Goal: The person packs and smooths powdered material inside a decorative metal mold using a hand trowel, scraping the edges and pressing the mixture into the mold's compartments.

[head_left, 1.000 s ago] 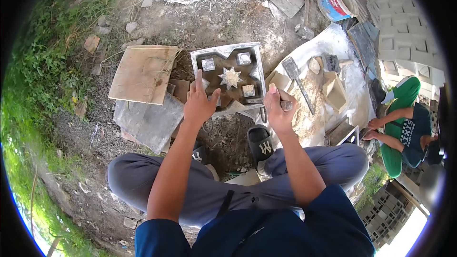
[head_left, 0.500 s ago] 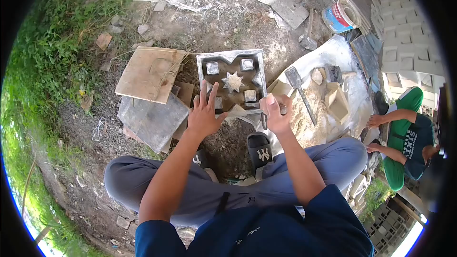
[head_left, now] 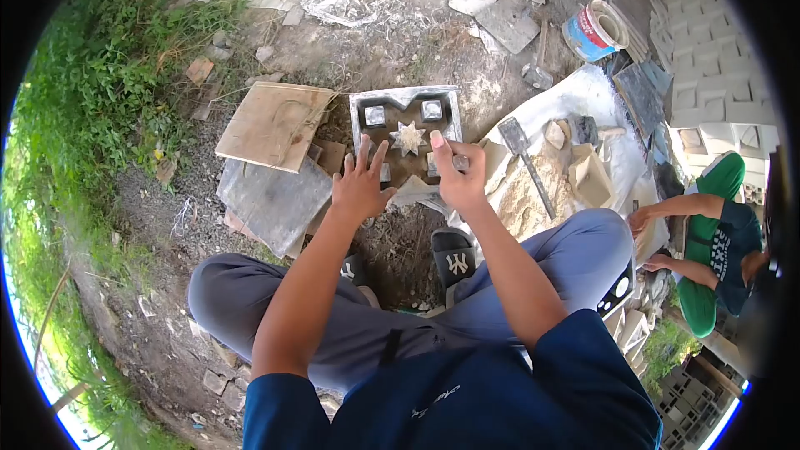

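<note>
A square metal mould (head_left: 455, 104) lies on the ground before me, with a star-shaped core (head_left: 407, 138) at its middle and square blocks (head_left: 432, 111) near its corners. My left hand (head_left: 360, 188) is open, fingers spread, over the mould's near left corner. My right hand (head_left: 462, 177) is closed with the thumb raised, over the near right corner. A small greyish end shows between its fingers, but the rest of what it grips is hidden. The hand also covers part of the near right block.
Left of the mould are stacked boards (head_left: 275, 125) and a grey slab (head_left: 275, 200). To the right, a white sheet (head_left: 600, 87) bears sandy powder (head_left: 525, 212), a trowel-like tool (head_left: 527, 165) and a block (head_left: 590, 179). A paint bucket (head_left: 593, 32) stands beyond; another person (head_left: 725, 242) sits at right.
My right hand has moved left and away from me, over the mould's near right corner. The dark rod seen below it earlier is no longer visible. My left hand stays spread.
</note>
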The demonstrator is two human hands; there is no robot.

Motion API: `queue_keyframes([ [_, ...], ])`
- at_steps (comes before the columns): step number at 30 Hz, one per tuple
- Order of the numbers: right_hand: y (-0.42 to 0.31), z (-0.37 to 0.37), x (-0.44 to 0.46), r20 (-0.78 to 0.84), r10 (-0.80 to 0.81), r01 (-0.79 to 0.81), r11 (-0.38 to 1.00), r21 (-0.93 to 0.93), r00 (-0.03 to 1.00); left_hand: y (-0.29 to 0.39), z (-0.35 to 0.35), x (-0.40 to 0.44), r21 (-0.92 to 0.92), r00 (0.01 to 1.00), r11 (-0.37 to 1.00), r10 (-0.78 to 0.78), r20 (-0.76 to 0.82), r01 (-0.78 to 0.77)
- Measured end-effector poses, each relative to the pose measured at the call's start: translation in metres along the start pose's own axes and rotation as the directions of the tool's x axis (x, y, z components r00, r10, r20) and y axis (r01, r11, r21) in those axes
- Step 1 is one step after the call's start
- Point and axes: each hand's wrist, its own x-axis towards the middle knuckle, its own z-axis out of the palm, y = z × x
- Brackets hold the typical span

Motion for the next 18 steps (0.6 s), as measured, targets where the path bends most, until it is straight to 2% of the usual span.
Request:
queue_keyframes([
  [1, 0.002, 0.002, 0.004, -0.008, 0.116, -0.116, 0.992, -0.040, 0.993, 0.002, -0.002, 0.002, -0.006, 1.000, 1.000, -0.017, -0.003, 0.017],
  [2, 0.003, 0.002, 0.007, -0.001, 0.098, -0.098, 0.995, -0.033, 0.995, 0.004, -0.004, 0.003, -0.009, 0.999, 0.999, -0.036, -0.005, 0.036],
  [4, -0.011, 0.004, 0.008, -0.118, 0.081, -0.078, 0.997, 0.029, 0.990, 0.014, -0.020, -0.005, -0.005, 0.999, 0.999, -0.035, -0.013, 0.034],
  [6, -0.019, 0.001, 0.001, -0.101, 0.109, -0.101, 0.992, 0.079, 0.989, 0.022, -0.042, -0.011, -0.015, 0.996, 1.000, -0.018, -0.087, 0.016],
  [7, -0.010, 0.003, -0.002, -0.102, 0.064, -0.061, 0.998, 0.031, 0.993, 0.027, -0.054, -0.018, -0.032, 0.984, 0.999, 0.011, -0.177, -0.017],
  [8, 0.000, 0.004, -0.004, -0.099, 0.020, -0.022, 1.000, -0.021, 0.995, 0.030, -0.065, -0.026, -0.031, 0.983, 0.999, 0.012, -0.185, -0.018],
  [9, -0.002, 0.001, -0.003, -0.035, 0.151, -0.149, 0.987, 0.056, 0.988, 0.034, -0.083, -0.036, -0.031, 0.983, 0.998, 0.046, -0.176, -0.052],
  [10, -0.004, 0.000, -0.002, -0.034, 0.134, -0.132, 0.989, 0.062, 0.990, 0.034, -0.095, -0.041, -0.027, 0.983, 0.996, 0.078, -0.169, -0.084],
  [11, -0.004, 0.000, -0.004, -0.124, 0.120, -0.110, 0.990, 0.085, 0.985, 0.031, -0.098, -0.045, 0.012, 0.966, 0.994, 0.108, -0.236, -0.108],
  [12, -0.006, 0.002, -0.008, -0.218, 0.120, -0.099, 0.989, 0.107, 0.969, 0.028, -0.103, -0.048, 0.022, 0.965, 0.994, 0.109, -0.237, -0.106],
  [14, 0.015, 0.011, -0.016, -0.280, 0.091, -0.065, 0.993, 0.103, 0.956, 0.023, -0.113, -0.051, -0.045, 0.983, 0.993, 0.102, -0.155, -0.110],
  [15, 0.036, 0.014, -0.024, -0.328, 0.055, -0.031, 0.996, 0.080, 0.943, 0.019, -0.106, -0.048, -0.058, 0.971, 0.992, 0.096, -0.220, -0.111],
  [16, 0.045, 0.013, -0.021, -0.361, 0.055, -0.004, 0.990, 0.141, 0.931, 0.014, -0.093, -0.039, -0.063, 0.969, 0.990, 0.106, -0.221, -0.123],
  [18, 0.062, 0.011, -0.017, -0.428, 0.054, 0.063, 0.965, 0.255, 0.902, 0.000, -0.067, -0.015, -0.167, 0.972, 0.986, -0.056, -0.230, 0.017],
])
